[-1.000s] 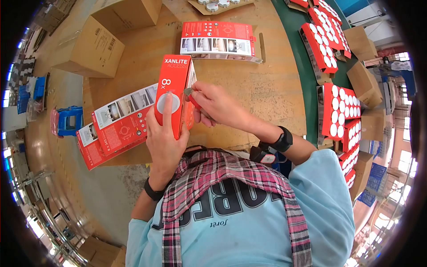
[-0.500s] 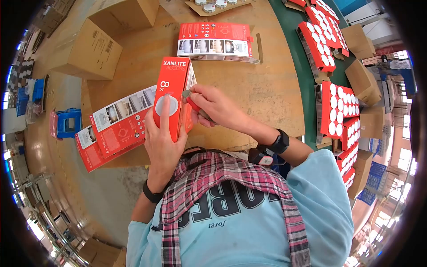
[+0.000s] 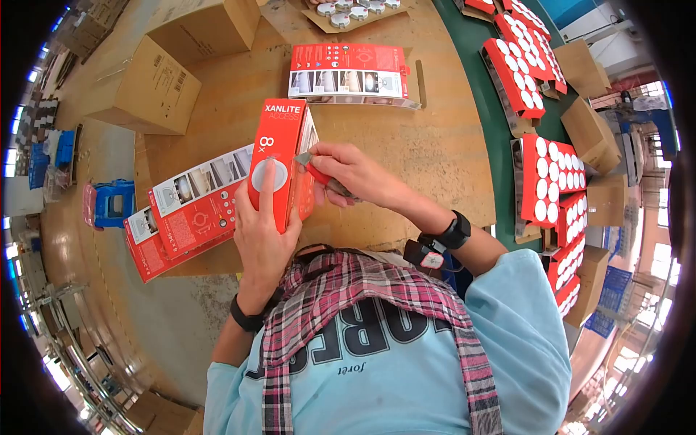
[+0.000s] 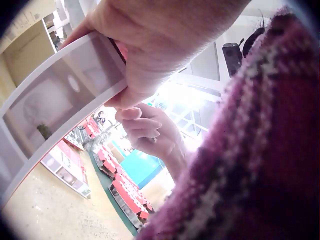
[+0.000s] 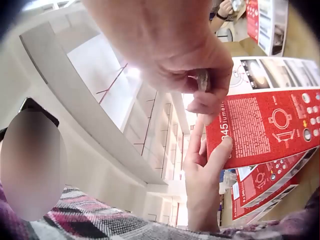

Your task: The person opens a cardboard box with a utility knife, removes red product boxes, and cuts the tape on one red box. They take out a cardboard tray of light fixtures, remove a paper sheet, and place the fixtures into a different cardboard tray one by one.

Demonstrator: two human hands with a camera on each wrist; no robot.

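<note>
In the head view a red XANLITE carton [image 3: 280,130] stands on edge on the wooden table. The left hand [image 3: 265,235] grips its near end, with the forefinger laid along the face over a white disc picture and the thumb on the side. The right hand [image 3: 355,174] holds a small tool with a red part and a grey tip [image 3: 304,158], which meets the carton's right edge. The right wrist view shows the right hand [image 5: 200,65] curled round a dull metal piece [image 5: 203,80] beside the carton's printed side [image 5: 265,125].
Two red cartons [image 3: 194,217] lie overlapped at the left, another [image 3: 349,71] lies at the back. Brown boxes [image 3: 156,83] stand back left. A cardboard tray of white-and-metal discs [image 3: 355,14] sits at the far edge. Red trays of white discs [image 3: 547,181] line a green surface at right.
The right hand and tool tip have shifted slightly down along the carton's edge relative to its top. Another person's hand now shows by the disc tray. The left hand keeps its grip.
</note>
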